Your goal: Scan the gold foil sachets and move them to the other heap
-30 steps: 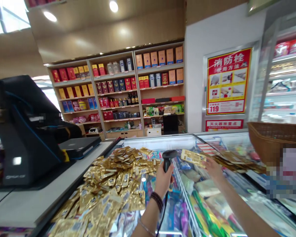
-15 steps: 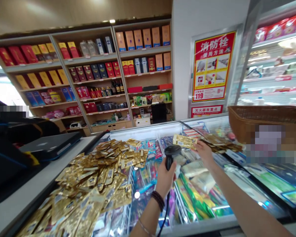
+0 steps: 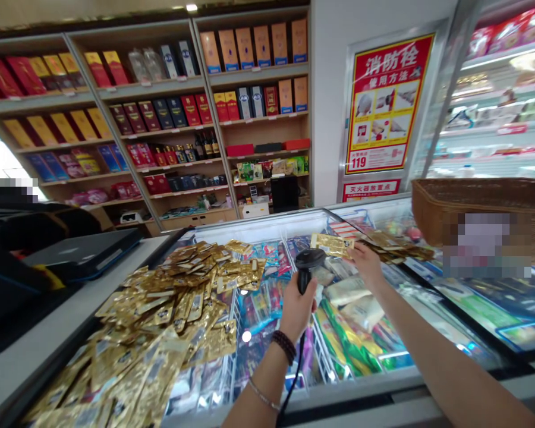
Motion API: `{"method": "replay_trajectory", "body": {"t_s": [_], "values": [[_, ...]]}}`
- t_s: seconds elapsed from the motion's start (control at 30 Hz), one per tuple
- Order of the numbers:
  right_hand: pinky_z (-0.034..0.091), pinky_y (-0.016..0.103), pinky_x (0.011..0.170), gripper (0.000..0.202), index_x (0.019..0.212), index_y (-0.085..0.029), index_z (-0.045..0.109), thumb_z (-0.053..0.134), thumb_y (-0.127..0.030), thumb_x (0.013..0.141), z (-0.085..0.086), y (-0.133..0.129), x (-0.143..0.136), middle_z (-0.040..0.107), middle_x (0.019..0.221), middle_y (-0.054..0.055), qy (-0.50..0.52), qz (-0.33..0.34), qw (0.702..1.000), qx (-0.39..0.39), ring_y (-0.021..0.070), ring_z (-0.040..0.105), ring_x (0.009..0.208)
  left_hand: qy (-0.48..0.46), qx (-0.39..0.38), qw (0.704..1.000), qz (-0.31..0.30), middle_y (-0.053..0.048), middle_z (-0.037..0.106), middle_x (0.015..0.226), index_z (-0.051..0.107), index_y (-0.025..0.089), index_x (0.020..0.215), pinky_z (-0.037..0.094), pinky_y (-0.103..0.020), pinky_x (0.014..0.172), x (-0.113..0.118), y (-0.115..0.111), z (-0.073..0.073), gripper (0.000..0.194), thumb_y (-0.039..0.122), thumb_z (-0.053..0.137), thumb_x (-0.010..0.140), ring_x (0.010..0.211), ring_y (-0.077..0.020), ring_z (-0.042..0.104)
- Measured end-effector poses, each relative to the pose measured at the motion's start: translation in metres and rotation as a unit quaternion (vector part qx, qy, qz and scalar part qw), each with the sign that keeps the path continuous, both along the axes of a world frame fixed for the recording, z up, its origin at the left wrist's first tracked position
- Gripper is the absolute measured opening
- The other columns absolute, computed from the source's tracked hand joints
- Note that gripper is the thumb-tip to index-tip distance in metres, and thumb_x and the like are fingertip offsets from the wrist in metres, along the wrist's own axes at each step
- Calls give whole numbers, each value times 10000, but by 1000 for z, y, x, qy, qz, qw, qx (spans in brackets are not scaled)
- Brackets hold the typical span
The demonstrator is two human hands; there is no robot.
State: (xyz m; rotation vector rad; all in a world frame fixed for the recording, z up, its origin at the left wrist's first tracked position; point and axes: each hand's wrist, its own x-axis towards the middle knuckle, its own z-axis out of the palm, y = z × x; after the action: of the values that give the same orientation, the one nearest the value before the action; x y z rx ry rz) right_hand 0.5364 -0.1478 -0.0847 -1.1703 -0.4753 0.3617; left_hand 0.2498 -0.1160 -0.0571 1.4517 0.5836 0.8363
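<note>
Since the frame of a second ago, the flat, oblong, shiny gold foil packet [image 3: 332, 244] and the black plastic pistol-grip scanner [image 3: 310, 258] have drawn closer together in the view, which has itself swung right and downward. The packet is held up over the glass-topped display freezer [image 3: 361, 389], just beyond the scanner's head and a little to its right. Its long axis runs nearly crosswise, parallel with the freezer's far edge, dipping slightly at the right. The right hand [image 3: 366, 261] is the nearer one, its fingers pinched on the packet's right end; the left hand [image 3: 296, 306] is wrapped round the scanner's upright handle, closer to the person. How deep the gap is between scanner head and packet cannot be told.

Farther out, a broad heap of creased gold foil packets [image 3: 173, 297] covers the freezer's left side from the near left corner towards the far one, along the grey-topped counter [image 3: 104, 285]. A smaller spread of flat gold foil packets [image 3: 395, 245] lies just beyond the right hand. Between heap and spread, a stretch of glass over colourful bagged goods [image 3: 339, 333] gives both hands sideways room. The brown woven basket [image 3: 432, 220] bounds the far right.
</note>
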Motion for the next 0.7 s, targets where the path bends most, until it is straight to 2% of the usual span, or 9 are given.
{"method": "replay_trajectory", "body": {"t_s": [0.33, 0.6, 0.7], "values": [[847, 541, 928, 343, 932, -279, 802, 1040, -365, 699, 3, -3, -2, 898, 913, 27, -3, 9, 1000, -3, 296, 899, 906, 2, -13, 1000, 8, 99, 566, 645, 636, 273, 1018, 392, -252, 493, -2, -3, 8, 683, 871, 939, 888, 471, -130, 569], [848, 546, 897, 356, 947, -280, 829, 1062, -403, 707, 7, -5, -6, 913, 930, 31, 2, 2, 1000, -1, 308, 908, 917, -5, 1, 1000, -1, 73, 597, 645, 662, 263, 1027, 427, -251, 498, -1, 1, -1, 671, 874, 914, 912, 498, -148, 596], [845, 547, 885, 360, 929, -281, 824, 1068, -408, 697, 7, -7, -5, 897, 888, 28, 9, -3, 1000, 9, 313, 905, 903, -14, -3, 1000, 5, 77, 592, 631, 659, 269, 995, 412, -253, 483, 0, 0, 1, 719, 921, 926, 855, 471, -139, 564]]}}
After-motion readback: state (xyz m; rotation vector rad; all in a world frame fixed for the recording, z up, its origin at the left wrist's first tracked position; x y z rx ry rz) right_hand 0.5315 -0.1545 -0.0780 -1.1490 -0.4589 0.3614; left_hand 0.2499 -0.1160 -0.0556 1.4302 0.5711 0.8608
